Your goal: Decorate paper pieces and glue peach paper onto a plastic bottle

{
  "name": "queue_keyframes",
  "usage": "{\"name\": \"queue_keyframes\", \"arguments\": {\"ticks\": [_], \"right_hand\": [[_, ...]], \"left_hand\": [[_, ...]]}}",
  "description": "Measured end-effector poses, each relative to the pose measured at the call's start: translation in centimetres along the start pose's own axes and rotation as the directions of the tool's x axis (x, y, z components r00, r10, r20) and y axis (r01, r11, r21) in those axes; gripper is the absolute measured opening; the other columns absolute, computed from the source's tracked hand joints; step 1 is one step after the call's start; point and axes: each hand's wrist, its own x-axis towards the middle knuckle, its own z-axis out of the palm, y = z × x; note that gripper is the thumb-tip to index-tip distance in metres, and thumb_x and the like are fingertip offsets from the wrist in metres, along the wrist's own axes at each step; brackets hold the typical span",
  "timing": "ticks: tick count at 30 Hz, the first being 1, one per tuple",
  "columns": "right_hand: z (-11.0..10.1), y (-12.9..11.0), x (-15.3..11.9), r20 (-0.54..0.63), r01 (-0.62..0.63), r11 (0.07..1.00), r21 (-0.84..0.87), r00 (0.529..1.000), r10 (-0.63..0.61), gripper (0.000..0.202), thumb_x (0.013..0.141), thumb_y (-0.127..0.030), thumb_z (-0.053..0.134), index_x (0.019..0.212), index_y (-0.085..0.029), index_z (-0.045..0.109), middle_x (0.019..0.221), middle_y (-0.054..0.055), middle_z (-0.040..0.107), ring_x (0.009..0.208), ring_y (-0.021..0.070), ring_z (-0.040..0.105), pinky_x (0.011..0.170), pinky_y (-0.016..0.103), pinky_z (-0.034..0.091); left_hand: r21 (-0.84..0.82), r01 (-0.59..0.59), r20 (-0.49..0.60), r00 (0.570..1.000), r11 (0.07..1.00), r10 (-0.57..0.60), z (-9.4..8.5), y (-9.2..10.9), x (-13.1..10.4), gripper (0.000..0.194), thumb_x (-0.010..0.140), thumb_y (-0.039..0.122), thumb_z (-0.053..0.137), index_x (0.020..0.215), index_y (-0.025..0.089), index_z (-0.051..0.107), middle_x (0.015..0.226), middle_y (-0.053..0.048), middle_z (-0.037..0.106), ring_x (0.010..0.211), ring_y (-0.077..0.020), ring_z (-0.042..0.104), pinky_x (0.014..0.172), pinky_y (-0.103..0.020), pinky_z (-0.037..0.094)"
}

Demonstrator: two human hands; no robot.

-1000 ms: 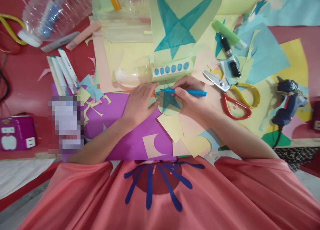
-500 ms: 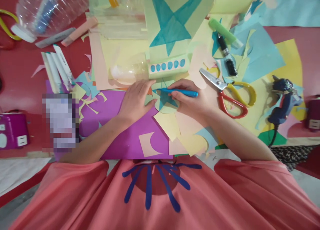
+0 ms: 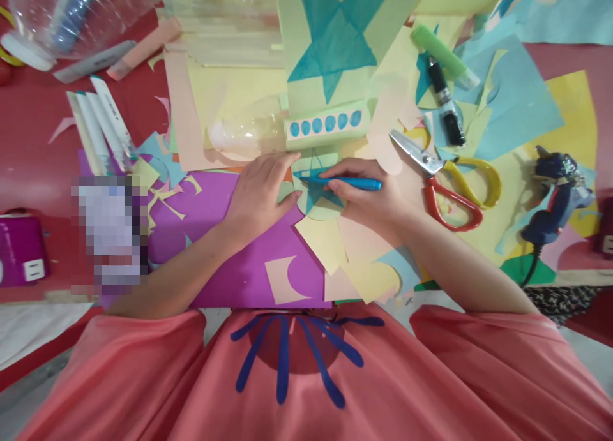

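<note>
Head view: purple paper (image 3: 215, 262) reaches the desk's (image 3: 29, 147) near edge; the right hand (image 3: 376, 198), scissors (image 3: 432, 165) close beside it, pinches a blue marker (image 3: 364, 184) (tip at the star (image 3: 318, 200)); the left hand (image 3: 258, 192) lies spread.

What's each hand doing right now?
Left hand: open, palm down, beside the small blue star.
Right hand: closed, holding a blue marker.

Scissors (image 3: 432, 166) block rightward passage from the right hand (image 3: 371, 189); the purple paper (image 3: 239, 272) offers room.
</note>
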Motion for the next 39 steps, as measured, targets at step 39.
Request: {"name": "queue_keyframes", "arguments": {"ticks": [39], "right_hand": [[0.34,-0.33,-0.56,-0.125,-0.062,0.998,0.023,0.990,0.065,0.032,0.082,-0.053,0.068,0.088,-0.021,0.070,0.080,0.001,0.067,0.073,0.0124,0.062,0.064,0.025,0.050]], "left_hand": [[-0.012,0.015,-0.008,1.000,1.000,-0.015,-0.07,0.34,-0.08,0.045,0.092,0.027,0.055,0.135,0.019,0.047,0.132,-0.012,0.061,0.126,-0.0288,0.054,0.106,-0.045,0.043]]}}
